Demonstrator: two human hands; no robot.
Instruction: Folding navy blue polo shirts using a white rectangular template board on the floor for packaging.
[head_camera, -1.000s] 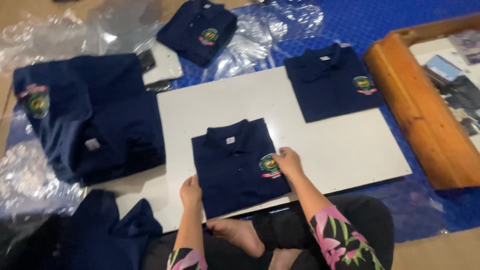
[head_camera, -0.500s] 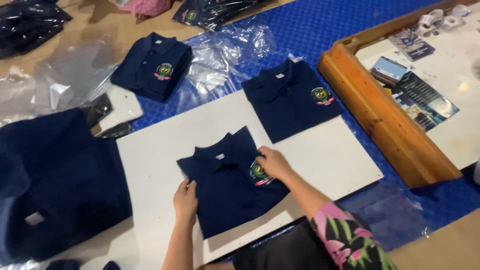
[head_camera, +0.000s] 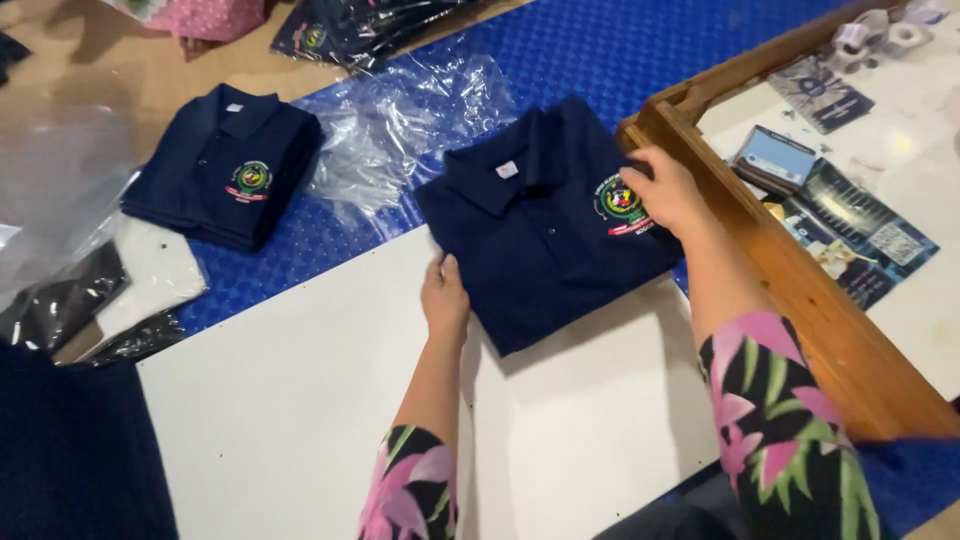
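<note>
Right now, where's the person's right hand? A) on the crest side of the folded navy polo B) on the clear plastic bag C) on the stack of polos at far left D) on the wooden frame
A: the right hand lies flat on the folded navy polo beside its chest crest, while the left hand holds the shirt's opposite edge over the white board.

Two folded navy polo shirts: one (head_camera: 545, 215) at 1 o'clock, one (head_camera: 225, 180) at 10 o'clock. One white board (head_camera: 300, 400). Two hands: left (head_camera: 445, 295), right (head_camera: 665, 190).
</note>
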